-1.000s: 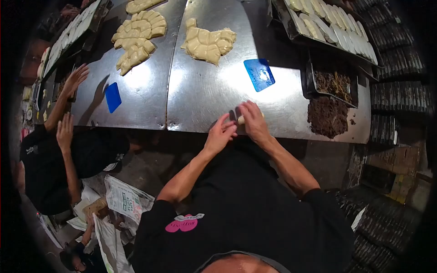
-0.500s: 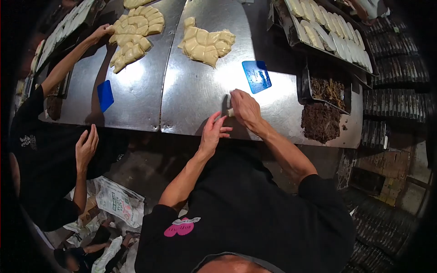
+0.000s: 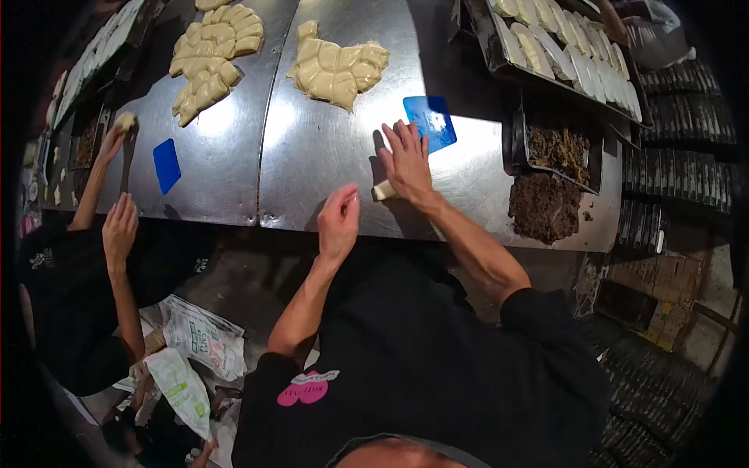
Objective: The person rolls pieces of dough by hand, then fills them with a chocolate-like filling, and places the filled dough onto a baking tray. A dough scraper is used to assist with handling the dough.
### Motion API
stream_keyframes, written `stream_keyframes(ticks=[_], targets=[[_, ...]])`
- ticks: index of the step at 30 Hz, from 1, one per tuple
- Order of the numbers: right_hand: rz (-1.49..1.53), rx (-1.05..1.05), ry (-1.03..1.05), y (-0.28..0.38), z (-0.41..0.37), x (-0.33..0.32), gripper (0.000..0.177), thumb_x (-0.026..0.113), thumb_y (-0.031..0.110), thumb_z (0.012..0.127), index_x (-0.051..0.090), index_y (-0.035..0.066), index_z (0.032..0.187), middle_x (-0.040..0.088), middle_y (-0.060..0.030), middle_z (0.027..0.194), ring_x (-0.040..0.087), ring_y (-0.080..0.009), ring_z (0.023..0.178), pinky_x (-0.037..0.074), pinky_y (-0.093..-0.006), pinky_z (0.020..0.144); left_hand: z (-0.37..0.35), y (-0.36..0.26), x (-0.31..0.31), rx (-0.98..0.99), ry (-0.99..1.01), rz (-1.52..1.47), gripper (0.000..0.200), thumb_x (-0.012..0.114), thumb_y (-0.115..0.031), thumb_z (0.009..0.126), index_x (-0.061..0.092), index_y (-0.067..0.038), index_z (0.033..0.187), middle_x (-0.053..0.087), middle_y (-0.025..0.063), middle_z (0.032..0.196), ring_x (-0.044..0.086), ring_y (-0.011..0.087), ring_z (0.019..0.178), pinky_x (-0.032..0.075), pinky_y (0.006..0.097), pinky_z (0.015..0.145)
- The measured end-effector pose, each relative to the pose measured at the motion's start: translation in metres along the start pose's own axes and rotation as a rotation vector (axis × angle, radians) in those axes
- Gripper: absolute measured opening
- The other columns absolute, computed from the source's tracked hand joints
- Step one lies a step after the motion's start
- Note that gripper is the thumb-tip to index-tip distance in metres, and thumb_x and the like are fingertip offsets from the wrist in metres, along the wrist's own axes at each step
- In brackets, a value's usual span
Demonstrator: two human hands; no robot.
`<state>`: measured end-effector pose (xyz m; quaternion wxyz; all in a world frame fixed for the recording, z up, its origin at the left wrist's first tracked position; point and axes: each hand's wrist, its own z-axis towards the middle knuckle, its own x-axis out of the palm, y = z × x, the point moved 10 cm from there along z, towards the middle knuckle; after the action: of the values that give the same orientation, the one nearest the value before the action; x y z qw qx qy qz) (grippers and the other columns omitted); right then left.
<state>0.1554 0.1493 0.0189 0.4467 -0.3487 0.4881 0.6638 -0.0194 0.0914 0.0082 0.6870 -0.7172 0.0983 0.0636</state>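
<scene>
1. Holds left hand [image 3: 339, 222] above the near edge of the table [image 3: 296, 168], with fingers curled together; cannot tell whether gripping or not.
2. Lays right hand [image 3: 406, 165], with fingers spread, over a small dough roll [image 3: 383, 190] on the table, leaving one end bare on the left-hand side.
3. Has a dark brown heap [image 3: 544, 209] well off to the right.
4. Has a blue scraper [image 3: 438, 129] partly behind the right fingertips.
5. Has a dough slab [image 3: 337, 69] farther off.

Right hand [image 3: 407, 162] spread over dough piece [image 3: 382, 190], left hand [image 3: 339, 222] near, metal table [image 3: 320, 148]
</scene>
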Motion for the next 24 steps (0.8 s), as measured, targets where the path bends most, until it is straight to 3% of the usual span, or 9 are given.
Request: stream_keyframes(ticks=[1,3,6,11,13,17,19,21,24], targets=[[0.004,0.007,-0.001,-0.012,0.002,-0.006,0.044,0.053,0.026,0.092,0.048,0.006,0.130,0.047,-0.0181,0.133,0.036,-0.0379,0.131,0.027,-0.0555,0.107,0.009,-0.008,0.006,0.000,0.006,0.006,0.024,0.057,-0.012,0.092,0.063,-0.001,0.112,0.067,0.0111,0.103,0.064,0.0176,0.088,0.050,0.0290,0.077],[0.592,0.249,-0.045,-0.074,0.018,-0.025,0.038,0.053,0.021,0.090,0.054,0.003,0.124,0.054,-0.0191,0.123,0.049,-0.0365,0.120,0.037,-0.0462,0.102,0.043,-0.012,0.032,-0.111,0.118,0.076,0.031,0.054,-0.016,0.095,0.057,0.001,0.121,0.062,0.0115,0.113,0.062,0.0179,0.100,0.048,0.0295,0.086],[0.228,0.407,-0.029,-0.127,0.042,-0.062,0.039,0.056,0.019,0.086,0.057,0.001,0.120,0.059,-0.0218,0.116,0.057,-0.0362,0.107,0.044,-0.0412,0.095,0.094,0.015,0.091,-0.433,0.189,-0.417,0.032,0.055,-0.018,0.093,0.055,-0.001,0.121,0.060,0.0125,0.114,0.061,0.0214,0.100,0.048,0.0338,0.087],[0.277,0.662,0.174,-0.166,0.050,-0.009,0.049,0.063,0.027,0.082,0.056,-0.001,0.121,0.066,-0.0224,0.102,0.062,-0.0368,0.100,0.047,-0.0418,0.089,0.118,0.010,0.126,-0.616,0.237,-0.515,0.034,0.055,-0.019,0.091,0.051,-0.003,0.120,0.058,0.0129,0.115,0.059,0.0240,0.099,0.047,0.0369,0.088],[0.741,0.686,0.359,-0.140,0.044,0.016,0.045,0.063,0.028,0.083,0.056,-0.002,0.117,0.066,-0.0224,0.098,0.063,-0.0384,0.098,0.048,-0.0421,0.084,0.115,0.012,0.123,-0.594,0.222,-0.575,0.035,0.056,-0.020,0.091,0.051,-0.003,0.122,0.058,0.0123,0.116,0.058,0.0234,0.103,0.046,0.0365,0.088],[0.427,0.328,0.195,-0.080,0.031,-0.028,0.045,0.056,0.020,0.091,0.042,0.005,0.131,0.064,-0.0288,0.089,0.062,-0.0479,0.077,0.049,-0.0510,0.066,0.096,0.013,0.097,-0.528,0.275,-0.505,0.037,0.056,-0.022,0.092,0.050,-0.003,0.124,0.056,0.0117,0.121,0.057,0.0210,0.106,0.046,0.0348,0.088],[0.454,0.265,0.153,-0.037,0.014,-0.067,0.050,0.056,0.016,0.091,0.036,0.008,0.137,0.064,-0.0288,0.090,0.062,-0.0479,0.075,0.049,-0.0518,0.065,0.084,-0.002,0.040,-0.191,0.156,-0.158,0.039,0.054,-0.023,0.094,0.049,-0.004,0.127,0.057,0.0095,0.124,0.058,0.0178,0.106,0.045,0.0328,0.088],[0.442,0.112,0.066,0.002,-0.010,-0.093,0.067,0.055,0.010,0.091,0.022,0.013,0.149,0.065,-0.0273,0.094,0.063,-0.0446,0.070,0.050,-0.0492,0.061,0.046,0.021,0.017,-0.329,0.215,-0.193,0.039,0.053,-0.024,0.095,0.048,-0.004,0.128,0.057,0.0089,0.125,0.058,0.0171,0.105,0.045,0.0318,0.087],[0.388,0.110,0.100,0.030,-0.039,-0.079,0.066,0.056,0.007,0.091,0.025,0.017,0.148,0.064,-0.0272,0.104,0.065,-0.0436,0.078,0.053,-0.0450,0.063,-0.004,0.037,0.026,-0.550,0.287,-0.379,0.039,0.052,-0.026,0.096,0.047,-0.004,0.128,0.059,0.0079,0.122,0.060,0.0166,0.103,0.046,0.0305,0.086]])
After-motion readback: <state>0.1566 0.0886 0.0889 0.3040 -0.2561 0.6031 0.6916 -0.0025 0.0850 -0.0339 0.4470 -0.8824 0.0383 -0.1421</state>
